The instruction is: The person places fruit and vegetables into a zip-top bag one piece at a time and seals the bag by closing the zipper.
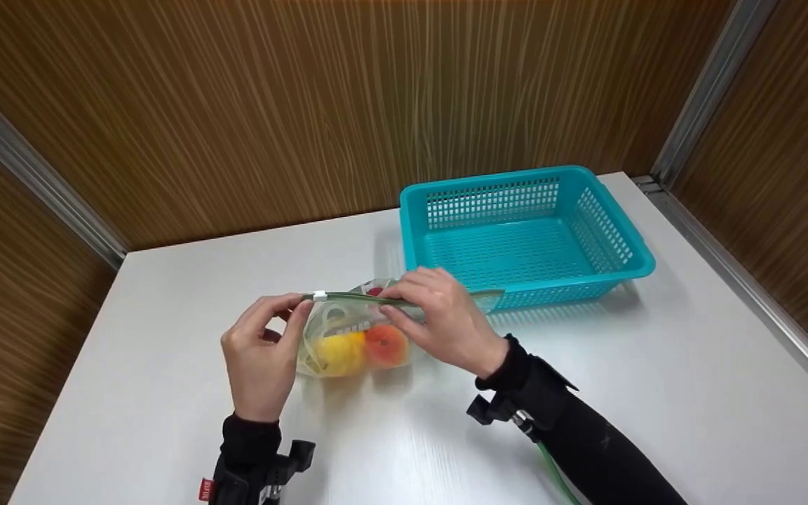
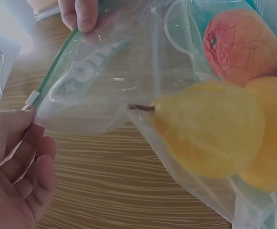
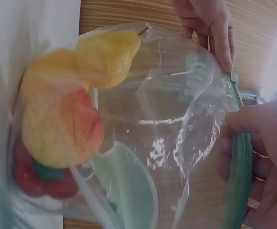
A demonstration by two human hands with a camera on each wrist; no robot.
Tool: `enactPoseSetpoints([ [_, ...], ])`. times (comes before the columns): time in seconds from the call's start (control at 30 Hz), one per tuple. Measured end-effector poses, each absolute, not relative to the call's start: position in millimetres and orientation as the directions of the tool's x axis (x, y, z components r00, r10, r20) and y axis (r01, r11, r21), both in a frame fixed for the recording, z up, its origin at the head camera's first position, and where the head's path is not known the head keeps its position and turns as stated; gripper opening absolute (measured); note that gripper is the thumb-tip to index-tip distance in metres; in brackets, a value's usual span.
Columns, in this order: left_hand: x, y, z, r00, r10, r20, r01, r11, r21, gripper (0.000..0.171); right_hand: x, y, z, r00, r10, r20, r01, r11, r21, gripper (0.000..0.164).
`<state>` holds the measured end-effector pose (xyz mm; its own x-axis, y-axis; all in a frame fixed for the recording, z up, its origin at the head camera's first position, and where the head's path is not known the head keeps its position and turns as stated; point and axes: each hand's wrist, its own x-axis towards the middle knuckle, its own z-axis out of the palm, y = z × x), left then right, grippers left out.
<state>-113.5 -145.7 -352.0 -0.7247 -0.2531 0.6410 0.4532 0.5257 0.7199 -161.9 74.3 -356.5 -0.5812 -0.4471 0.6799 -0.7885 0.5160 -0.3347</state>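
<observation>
A clear zipper bag (image 1: 330,319) with a green zip strip (image 3: 243,171) hangs upright between my hands, its bottom close over the white table. My left hand (image 1: 264,358) pinches the strip's left end, right beside the white slider (image 1: 319,296). Further along, my right hand (image 1: 446,322) grips the strip between thumb and fingers. Inside the bag lie a yellow pear (image 2: 210,129), an orange-yellow round fruit (image 2: 271,138), a red-and-yellow peach (image 3: 62,126) and a red fruit with a green top (image 3: 26,179). The red one is partly hidden behind the peach.
Behind the right hand, a turquoise plastic basket (image 1: 516,177) stands on the white table (image 1: 179,294). Wood-grain panels (image 1: 271,119) close off the back and both sides. A green cable (image 1: 551,466) runs along the right forearm.
</observation>
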Motion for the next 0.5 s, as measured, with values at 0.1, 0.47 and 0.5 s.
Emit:
enactPoseSetpoints([
  [0.1,-114.4,-147.4,-351.6,-0.732,-0.228,0.642,0.459,0.531,0.712,0.011,-162.8,65.8,-353.6,-0.594,-0.430,0.680,-0.787,0.487,-0.380,0.018],
  [0.47,-116.3,-145.4,-353.5,-0.737,-0.219,0.639,0.431,0.576,0.694,0.009,-168.4,39.4,-346.8,-0.612,-0.416,0.672,-0.787,0.407,-0.465,0.014],
  [0.5,-116.0,-144.3,-354.0,-0.736,-0.213,0.642,0.434,0.579,0.690,0.009,-168.5,38.8,-347.7,-0.612,-0.415,0.674,-0.788,0.400,-0.468,0.014],
])
